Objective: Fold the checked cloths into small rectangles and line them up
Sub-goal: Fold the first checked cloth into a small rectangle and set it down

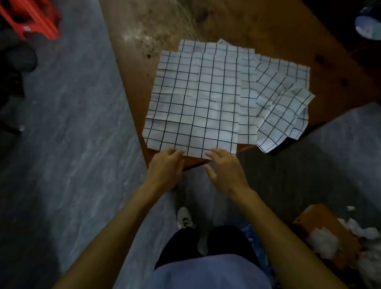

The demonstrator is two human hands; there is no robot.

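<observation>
While both sets of fingers (176,153) rest loosely curled, holding nothing, at the near hem of the top cloth (195,101), left hand (165,167) and right hand (226,170) sit equally close; it lies flat beyond them, overhanging the table's (132,61) near edge.

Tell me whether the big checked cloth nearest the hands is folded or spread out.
Spread out. The big checked cloth lies flat in one layer on the table, its whole grid showing, with only creases across it.
</observation>
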